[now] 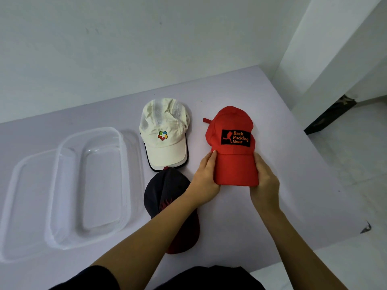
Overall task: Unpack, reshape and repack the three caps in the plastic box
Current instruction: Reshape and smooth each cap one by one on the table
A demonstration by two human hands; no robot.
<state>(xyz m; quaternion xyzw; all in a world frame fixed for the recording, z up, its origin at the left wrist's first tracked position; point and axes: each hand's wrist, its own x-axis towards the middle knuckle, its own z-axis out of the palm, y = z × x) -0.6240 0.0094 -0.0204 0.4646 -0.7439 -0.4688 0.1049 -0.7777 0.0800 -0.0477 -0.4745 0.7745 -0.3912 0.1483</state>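
Left hand (206, 176) and right hand (265, 181) both gripping the brim of the red cap (232, 147), one at each side edge, cap resting on the worktop (272, 216). From the left: clear lid (18, 216) lying flat, plastic box (90, 185) partly over it, holding nothing. Then white cap (163, 132) upright at the back; dark cap (167, 189) just in front, partly under the left forearm. Red cap rightmost, outside the box.
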